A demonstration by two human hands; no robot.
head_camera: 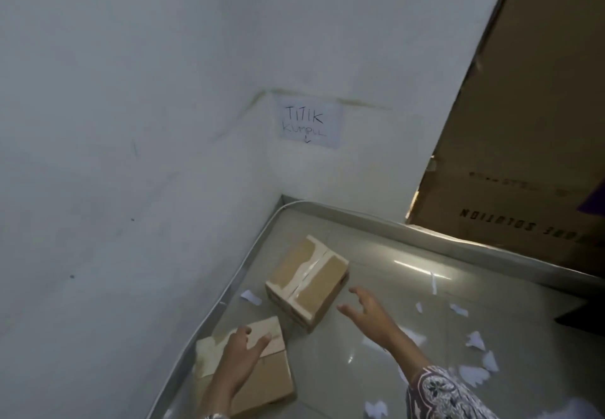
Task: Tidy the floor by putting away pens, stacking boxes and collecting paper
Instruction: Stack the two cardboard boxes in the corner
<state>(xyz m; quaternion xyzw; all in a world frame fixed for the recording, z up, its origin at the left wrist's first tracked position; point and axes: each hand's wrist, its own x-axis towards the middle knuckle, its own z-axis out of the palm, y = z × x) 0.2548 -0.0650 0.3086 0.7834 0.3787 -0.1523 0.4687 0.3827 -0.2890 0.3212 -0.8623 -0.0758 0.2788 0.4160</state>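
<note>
Where the white wall point(131, 123) meets the glossy tiled floor point(376, 255) along a pale baseboard, a small cardboard box point(262, 382) lies flat against the lower left edge of the scene, its taped top flaps partly lifted. The left hand point(244, 350) rests on this box, fingers spread and curled over its upper flap, touching the cardboard without closing round it. A torn scrap of white paper point(251, 297) lies on the tiles just beyond this box, near the baseboard. Toward the centre stands a second cardboard box point(307, 282), sealed with a strip of clear tape across its top and set at an angle to the first; the two boxes are near one another but apart. Above them, a handwritten paper sign point(309, 125) is fixed to the wall at the corner. The right hand point(368, 312), open with fingers splayed, hovers just beside the second box and holds nothing; a patterned sleeve point(448, 395) covers the forearm. Further right, more paper scraps point(476, 341) are scattered over the tiles, and a large upright carton point(523, 123) with inverted printing stands against the wall.
</note>
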